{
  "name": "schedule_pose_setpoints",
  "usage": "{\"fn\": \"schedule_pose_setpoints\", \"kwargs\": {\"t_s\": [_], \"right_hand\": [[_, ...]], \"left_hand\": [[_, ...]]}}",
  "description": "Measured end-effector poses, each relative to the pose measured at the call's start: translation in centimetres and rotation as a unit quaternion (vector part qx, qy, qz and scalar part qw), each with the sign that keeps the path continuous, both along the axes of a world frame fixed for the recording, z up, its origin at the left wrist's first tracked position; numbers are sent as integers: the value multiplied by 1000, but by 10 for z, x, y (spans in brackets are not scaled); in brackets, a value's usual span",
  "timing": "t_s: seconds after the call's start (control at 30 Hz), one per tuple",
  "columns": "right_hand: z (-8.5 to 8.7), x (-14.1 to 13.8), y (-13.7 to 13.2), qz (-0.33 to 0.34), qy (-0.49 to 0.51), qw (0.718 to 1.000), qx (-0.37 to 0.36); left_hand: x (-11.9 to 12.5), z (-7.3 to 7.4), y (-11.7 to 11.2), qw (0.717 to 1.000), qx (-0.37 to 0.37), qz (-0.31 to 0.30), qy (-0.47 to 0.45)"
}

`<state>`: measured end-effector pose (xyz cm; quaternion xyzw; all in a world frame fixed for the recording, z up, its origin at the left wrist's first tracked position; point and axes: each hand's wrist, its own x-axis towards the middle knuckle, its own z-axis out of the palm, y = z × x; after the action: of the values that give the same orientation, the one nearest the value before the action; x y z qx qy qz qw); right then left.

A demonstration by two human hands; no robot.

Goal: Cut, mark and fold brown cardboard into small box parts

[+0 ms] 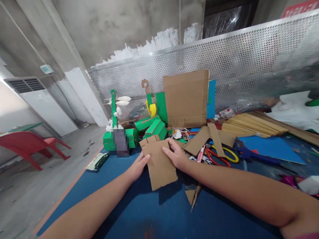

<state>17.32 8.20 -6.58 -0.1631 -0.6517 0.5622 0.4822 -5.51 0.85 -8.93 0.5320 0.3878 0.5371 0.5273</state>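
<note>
A brown piece of cardboard (pixel 161 167) is held above the blue table, tilted, between my two hands. My left hand (pixel 139 166) grips its left edge, thumb on the near face and fingers hidden behind. At the upper right edge, my right hand (pixel 175 153) is closed on the same piece, thumb on the face and fingers curled over the top. Behind its top edge shows a smaller cardboard piece with dark lines (pixel 151 140); whether it is held too, I cannot tell. Green-covered cardboard shapes (pixel 157 128) lie just beyond.
Red-handled scissors (pixel 216 159), yellow-handled scissors (pixel 231 155) and a blue glue gun (pixel 256 156) lie to the right. A large cardboard sheet (pixel 186 99) leans against the perforated metal panel (pixel 239 66). A wipes packet (pixel 97 161) lies left; a red chair (pixel 32 142) stands beyond the table.
</note>
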Motion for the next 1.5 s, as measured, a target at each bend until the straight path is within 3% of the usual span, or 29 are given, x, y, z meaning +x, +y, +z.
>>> {"fn": "schedule_pose_setpoints", "kwargs": {"t_s": [0.7, 1.5], "right_hand": [[-5, -1, 4, 5, 4, 1000, -9], [-2, 0, 2, 6, 0, 1000, -16]], "left_hand": [[4, 6, -2, 998, -10, 51, 27], [3, 2, -1, 999, -7, 37, 9]]}}
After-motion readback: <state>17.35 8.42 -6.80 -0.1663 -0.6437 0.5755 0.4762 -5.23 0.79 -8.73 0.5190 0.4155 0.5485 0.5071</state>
